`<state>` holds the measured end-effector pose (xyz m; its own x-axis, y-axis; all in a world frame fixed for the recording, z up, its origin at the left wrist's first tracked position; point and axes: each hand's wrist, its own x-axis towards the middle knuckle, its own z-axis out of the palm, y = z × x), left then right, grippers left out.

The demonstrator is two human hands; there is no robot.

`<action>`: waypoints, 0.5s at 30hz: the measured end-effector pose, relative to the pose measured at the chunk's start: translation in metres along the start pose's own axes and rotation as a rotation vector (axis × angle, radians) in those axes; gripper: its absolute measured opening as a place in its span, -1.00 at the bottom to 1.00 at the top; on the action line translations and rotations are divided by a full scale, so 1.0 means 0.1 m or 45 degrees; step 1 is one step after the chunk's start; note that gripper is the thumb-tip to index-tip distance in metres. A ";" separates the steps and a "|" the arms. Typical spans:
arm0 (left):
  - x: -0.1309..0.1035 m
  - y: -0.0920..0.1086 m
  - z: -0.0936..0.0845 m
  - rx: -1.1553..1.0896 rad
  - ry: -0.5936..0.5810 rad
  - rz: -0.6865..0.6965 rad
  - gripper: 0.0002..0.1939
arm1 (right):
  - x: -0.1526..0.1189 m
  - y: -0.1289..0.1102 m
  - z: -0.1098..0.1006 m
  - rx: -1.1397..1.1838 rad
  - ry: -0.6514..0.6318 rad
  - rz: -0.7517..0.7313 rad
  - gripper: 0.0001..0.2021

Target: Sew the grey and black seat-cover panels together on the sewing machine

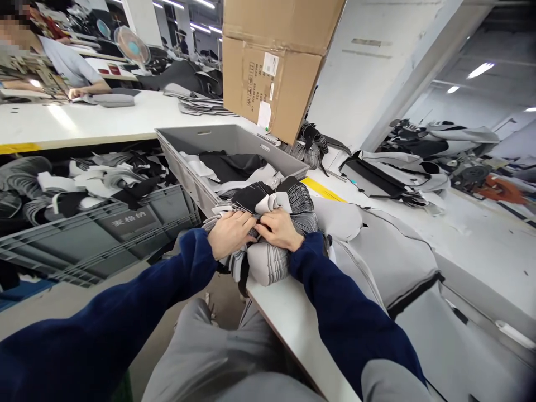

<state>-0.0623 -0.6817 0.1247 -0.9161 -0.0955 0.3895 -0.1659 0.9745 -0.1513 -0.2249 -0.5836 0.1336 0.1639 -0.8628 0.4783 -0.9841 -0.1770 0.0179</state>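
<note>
A thick bundle of layered grey and black fabric pieces (270, 262) rests at the corner of the white table, in front of a grey crate. My left hand (233, 231) lies over the bundle's left side with its fingers bent around the fabric edges. Close beside it, my right hand (280, 228) is closed on the upper middle of the same bundle, thumb toward the left hand. Small pale flaps stick up just above the right hand. The fingertips of both hands are partly hidden among the layers.
A grey crate (196, 184) with fabric stands just beyond the bundle. Another full crate (125, 234) is at left. A large cardboard box (272, 72) rises behind. Grey fabric panels (377, 240) cover the table (288, 318) at right. A person (69, 61) works at the far left.
</note>
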 end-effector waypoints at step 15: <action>-0.13 -0.18 0.35 -0.416 -0.055 -0.174 -0.67 | -0.23 0.11 -0.10 0.310 0.068 0.079 -0.48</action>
<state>-0.0597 -0.7050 0.0905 -0.9092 -0.2310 0.3465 -0.1688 0.9651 0.2004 -0.2405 -0.5613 0.1313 0.0932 -0.8505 0.5176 -0.9453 -0.2388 -0.2222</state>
